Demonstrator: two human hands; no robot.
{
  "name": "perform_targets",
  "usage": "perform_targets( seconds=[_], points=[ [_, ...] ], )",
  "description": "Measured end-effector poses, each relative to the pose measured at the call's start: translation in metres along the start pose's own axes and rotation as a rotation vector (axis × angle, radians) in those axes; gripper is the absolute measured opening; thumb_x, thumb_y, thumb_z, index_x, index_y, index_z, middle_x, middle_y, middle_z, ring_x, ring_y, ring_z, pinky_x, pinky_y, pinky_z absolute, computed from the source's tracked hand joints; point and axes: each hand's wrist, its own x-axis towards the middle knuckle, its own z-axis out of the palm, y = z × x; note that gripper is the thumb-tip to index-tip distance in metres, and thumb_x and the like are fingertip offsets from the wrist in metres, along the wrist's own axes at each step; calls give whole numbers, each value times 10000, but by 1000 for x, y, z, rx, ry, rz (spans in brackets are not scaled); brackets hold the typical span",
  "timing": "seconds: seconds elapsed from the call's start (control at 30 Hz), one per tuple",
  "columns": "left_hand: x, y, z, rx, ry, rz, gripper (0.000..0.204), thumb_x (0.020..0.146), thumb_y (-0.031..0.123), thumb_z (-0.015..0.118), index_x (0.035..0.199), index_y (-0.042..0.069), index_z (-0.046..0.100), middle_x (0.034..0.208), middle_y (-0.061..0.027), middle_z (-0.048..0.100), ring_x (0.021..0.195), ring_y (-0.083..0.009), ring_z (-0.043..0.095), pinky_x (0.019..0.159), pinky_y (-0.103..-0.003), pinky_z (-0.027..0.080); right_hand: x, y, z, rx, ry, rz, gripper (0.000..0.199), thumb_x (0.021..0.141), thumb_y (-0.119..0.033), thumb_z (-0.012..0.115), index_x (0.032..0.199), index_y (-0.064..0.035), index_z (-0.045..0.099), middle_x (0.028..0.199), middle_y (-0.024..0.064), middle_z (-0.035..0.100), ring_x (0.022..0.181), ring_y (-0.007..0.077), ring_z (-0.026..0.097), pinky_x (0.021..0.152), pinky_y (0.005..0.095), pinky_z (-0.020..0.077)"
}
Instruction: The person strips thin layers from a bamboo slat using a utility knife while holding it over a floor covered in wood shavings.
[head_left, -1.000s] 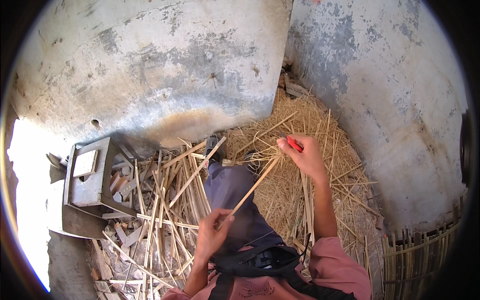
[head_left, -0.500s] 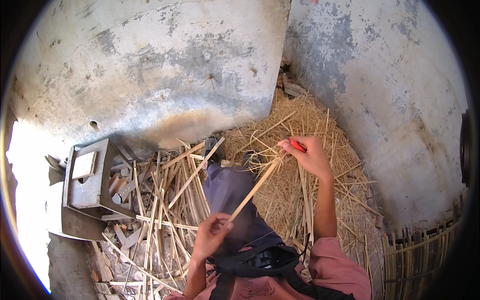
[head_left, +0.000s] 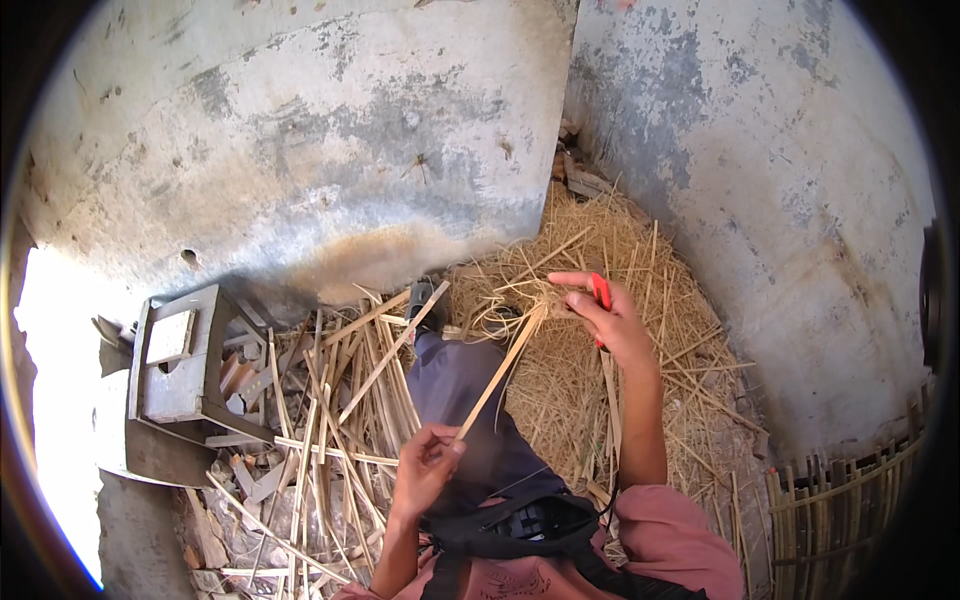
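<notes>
My left hand (head_left: 425, 470) pinches the near end of a pale bamboo strip (head_left: 497, 378). The strip slants up and to the right across my legs. Thin curled shavings (head_left: 505, 312) hang at its far end. Just right of that end is my right hand (head_left: 618, 325), its fingers curled around a red-handled knife (head_left: 601, 290) and its index finger stretched out to the left. The knife's blade cannot be made out. Whether the right fingers touch the strip is unclear.
A heap of straw-like shavings (head_left: 570, 400) spreads before me and to the right. Several loose strips (head_left: 330, 440) lie over rubble at left, beside a worn wooden stool-like frame (head_left: 185, 350). Walls (head_left: 330, 130) close in ahead and right. A slatted bamboo panel (head_left: 840, 515) stands at lower right.
My right hand has shifted slightly down and turned, its index finger now stretched out and the red handle more upright. The strip's far end has swung a little left. My left hand keeps its pinch.
</notes>
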Motion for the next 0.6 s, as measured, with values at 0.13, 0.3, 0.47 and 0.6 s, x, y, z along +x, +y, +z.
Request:
perform_targets(
  seconds=[0.13, 0.3, 0.47, 0.6],
  points=[
    [-2, 0, -6, 22, -52, 17, 203, 1043, 94, 734, 1217, 31, 649, 928, -37, 684, 680, -56, 560, 569, -219, 430, 12, 17, -34, 265, -280, 90, 500, 1029, -209, 717, 1480, -39, 585, 964, 14, 667, 596, 21, 438, 547, 213, 350],
    [-4, 11, -5, -101, -130, 9, 198, 1048, 91, 723, 1226, 32, 659, 928, -50, 689, 672, -63, 534, 562, -220, 395, 37, 85, -41, 689, -626, 86, 796, 981, -437, 787, 1588, -67, 428, 1225, 145, 684, 531, 3, 322, 490, 201, 251],
    [-2, 15, -6, -125, -115, -23, 182, 1058, 104, 708, 1223, 35, 677, 923, -53, 692, 681, -81, 544, 566, -223, 392, 39, 90, -6, 894, -751, 5, 971, 906, -643, 803, 1583, -94, 375, 1371, 340, 647, 475, -8, 335, 459, 170, 263],
    [-1, 16, -9, -152, -106, -26, 173, 1064, 109, 699, 1218, 32, 688, 916, -56, 694, 684, -89, 554, 570, -224, 398, 42, 87, 12, 880, -704, -56, 1026, 886, -610, 847, 1602, -89, 329, 1342, 337, 667, 465, -2, 361, 450, 176, 271]
  ],
)
